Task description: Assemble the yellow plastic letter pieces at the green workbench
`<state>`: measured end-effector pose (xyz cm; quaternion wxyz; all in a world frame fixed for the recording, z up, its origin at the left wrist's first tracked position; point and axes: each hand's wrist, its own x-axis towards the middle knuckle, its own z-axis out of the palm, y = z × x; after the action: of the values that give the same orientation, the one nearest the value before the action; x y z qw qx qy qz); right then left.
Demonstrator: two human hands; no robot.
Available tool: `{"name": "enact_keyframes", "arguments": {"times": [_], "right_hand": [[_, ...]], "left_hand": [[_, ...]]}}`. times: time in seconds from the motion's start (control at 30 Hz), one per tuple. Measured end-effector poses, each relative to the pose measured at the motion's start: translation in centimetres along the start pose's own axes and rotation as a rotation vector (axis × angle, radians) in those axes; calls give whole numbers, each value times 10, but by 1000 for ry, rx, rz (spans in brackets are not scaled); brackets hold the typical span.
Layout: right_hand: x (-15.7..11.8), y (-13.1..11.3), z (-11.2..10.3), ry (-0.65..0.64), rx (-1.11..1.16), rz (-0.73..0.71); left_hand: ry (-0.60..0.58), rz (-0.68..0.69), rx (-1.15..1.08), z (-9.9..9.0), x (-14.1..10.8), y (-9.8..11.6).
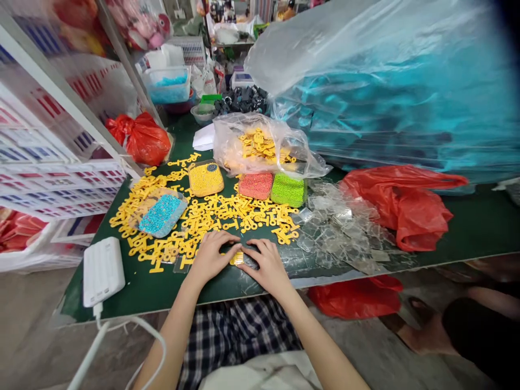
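My left hand (214, 255) and my right hand (266, 264) meet low over the front of the table, fingers curled in and thumbs close together. Between them is a small yellow piece (236, 258), seemingly with clear plastic around it; its shape is partly hidden by my thumbs. Left of and beyond my hands lies a wide spread of yellow plastic pieces with ring ends (203, 216). Trays of tiny beads rest among them: blue (162, 214), yellow (206, 180), red (255, 186) and green (288, 189). To the right is a heap of small clear plastic bags (341, 227).
A white power bank (103, 271) with a cable lies at the left front edge. Behind the trays sits a clear bag of yellow pieces (260, 143). Red plastic bags (402, 203) and a large bag of blue material (390, 108) stand right. Another person's leg (434, 330) shows lower right.
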<state>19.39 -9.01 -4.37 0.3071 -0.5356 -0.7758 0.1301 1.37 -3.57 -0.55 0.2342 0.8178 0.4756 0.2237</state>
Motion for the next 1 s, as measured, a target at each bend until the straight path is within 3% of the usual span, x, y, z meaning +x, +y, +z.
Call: {"name": "enact_keyframes", "arguments": {"times": [0.13,0.27,0.4,0.53,0.67,0.87,1.0], "right_hand": [[1,0,0,8,16,5],[1,0,-1,20,25,12],[1,-1,-1,41,37,17],[1,-1,0,52,58,22],[2,-1,-1,52,63,27],[4,-3,-5,15,24,36],[5,-2,-5,-17,30,37]], "left_hand": [[116,-37,-31,-36,32,-9],[307,-222,119,-76,86,-40],[91,-375,395,-100,141,-68],[-83,-332,460,-103,176,-76],[-193,-287,481,-96,192,-76],[-226,-287,534,-85,201,-81],[-224,-281,561,-88,203,-76]]}}
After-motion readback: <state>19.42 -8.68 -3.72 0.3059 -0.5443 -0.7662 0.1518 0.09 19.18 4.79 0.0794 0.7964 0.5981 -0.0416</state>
